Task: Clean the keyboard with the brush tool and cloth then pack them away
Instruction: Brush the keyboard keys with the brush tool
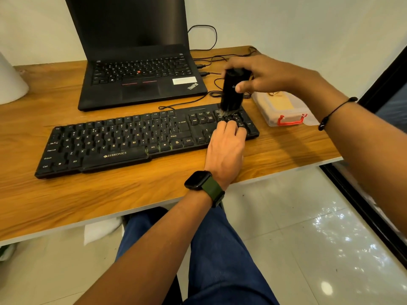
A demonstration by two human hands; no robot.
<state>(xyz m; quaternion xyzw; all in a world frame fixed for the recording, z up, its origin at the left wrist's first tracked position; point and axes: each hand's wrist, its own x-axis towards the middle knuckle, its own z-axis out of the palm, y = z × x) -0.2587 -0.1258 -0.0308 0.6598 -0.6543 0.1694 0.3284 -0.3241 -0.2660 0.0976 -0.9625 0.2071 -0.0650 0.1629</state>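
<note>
A black Zebronics keyboard [123, 142] lies across the wooden desk [110, 194]. My right hand [264, 75] grips a black brush tool [232, 91] upright, its pale bristles pressed onto the number pad at the keyboard's right end. My left hand [228, 146], with a watch on the wrist, rests flat on the keyboard's right end just below the bristles, fingers spread on the keys. No cloth is clearly visible; a tan item lies inside the plastic box.
A black ThinkPad laptop [141, 80] stands open behind the keyboard, with cables [211, 93] trailing to its right. A clear plastic box with a red latch [284, 108] sits right of the keyboard. A white object [11, 84] is at the far left. The desk's front edge runs near my knees.
</note>
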